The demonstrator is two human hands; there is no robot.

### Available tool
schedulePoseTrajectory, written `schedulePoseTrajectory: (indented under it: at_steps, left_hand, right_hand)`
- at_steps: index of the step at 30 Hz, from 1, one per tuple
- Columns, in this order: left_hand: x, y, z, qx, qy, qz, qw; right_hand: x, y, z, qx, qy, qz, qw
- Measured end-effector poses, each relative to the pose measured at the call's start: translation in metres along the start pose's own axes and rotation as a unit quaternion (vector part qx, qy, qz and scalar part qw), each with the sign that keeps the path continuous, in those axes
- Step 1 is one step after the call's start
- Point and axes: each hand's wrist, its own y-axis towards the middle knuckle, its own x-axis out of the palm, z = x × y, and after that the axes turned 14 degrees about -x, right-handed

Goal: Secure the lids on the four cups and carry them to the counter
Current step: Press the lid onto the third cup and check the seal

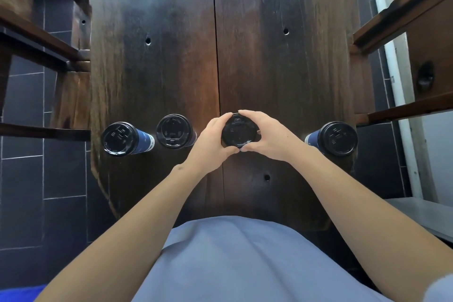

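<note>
Centrally, the left hand [212,138] and right hand [268,137] both clasp a black lid [239,132] on a cup on the dark wooden worktop [171,56].

third cup [239,131] body hidden under lid and hands; lid lettering too small; elbows cut off

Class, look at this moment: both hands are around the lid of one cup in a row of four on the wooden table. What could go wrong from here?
1. Both hands, left hand and right hand, grip the third cup's lid; uneven pressing might tilt the cup and spill it.
2. The rightmost cup seems near the table edge; the right forearm could nudge it off.
</note>
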Motion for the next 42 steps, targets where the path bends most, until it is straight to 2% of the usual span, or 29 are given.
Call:
schedulePoseTrajectory:
  at_steps: [9,14,16,19,23,28,42]
  left_hand:
    - [-0.010,0.016,-0.004,-0.005,0.005,-0.013,1.000]
    - [-0.009,0.018,-0.009,-0.012,-0.016,-0.006,1.000]
    - [-0.008,0.019,-0.010,-0.014,-0.040,0.000,0.999]
    - [-0.004,0.019,-0.012,-0.023,-0.083,0.014,0.996]
    - [0.001,0.016,-0.014,-0.033,-0.116,0.027,0.992]
    - [0.005,0.016,-0.018,-0.035,-0.134,0.031,0.990]
    - [0.007,0.019,-0.023,-0.026,-0.162,0.027,0.986]
  right_hand:
    - [-0.001,0.018,-0.001,0.010,0.019,-0.001,1.000]
    - [-0.007,0.024,-0.007,0.041,0.088,-0.018,0.995]
    - [-0.006,0.033,-0.013,0.089,0.103,0.031,0.990]
    - [0.003,0.053,-0.024,0.170,0.104,0.148,0.969]
    - [0.027,0.075,-0.035,0.244,0.056,0.195,0.948]
    - [0.046,0.085,-0.036,0.291,-0.038,0.226,0.929]
    - [0.056,0.091,-0.034,0.274,-0.168,0.244,0.915]
